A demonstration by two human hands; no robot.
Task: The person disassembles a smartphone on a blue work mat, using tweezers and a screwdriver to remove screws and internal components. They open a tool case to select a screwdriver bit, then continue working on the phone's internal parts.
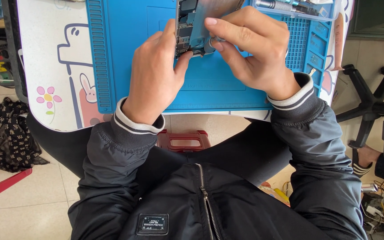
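Opened smartphone (187,26) sits at the top edge of the blue silicone repair mat (210,84), board side up, screen panel (216,9) lifted off it at an angle.

My left hand (154,75) pins the phone body, thumb pressed at its lower edge, fingers along the left side. My right hand (250,49) is pinched closed on a small round grey part (210,43) at the phone's lower right corner; can't tell exactly what it is.

Handling, my read: light, stiff chassis, but fragile. Exposed board and probably thin flex cables between panel and body. Hold by the frame edges only, keep off the board, don't swing the panel further.

Around: clear tray with screwdriver bits (290,6) top right, touching the mat's gridded parts section (296,40). Cartoon-print table cover (54,66) under the mat. Red stool (184,140) below, between my knees. Office chair base (370,102) to the right, well apart. Nothing blocks the hands; the panel hides the phone's upper part.
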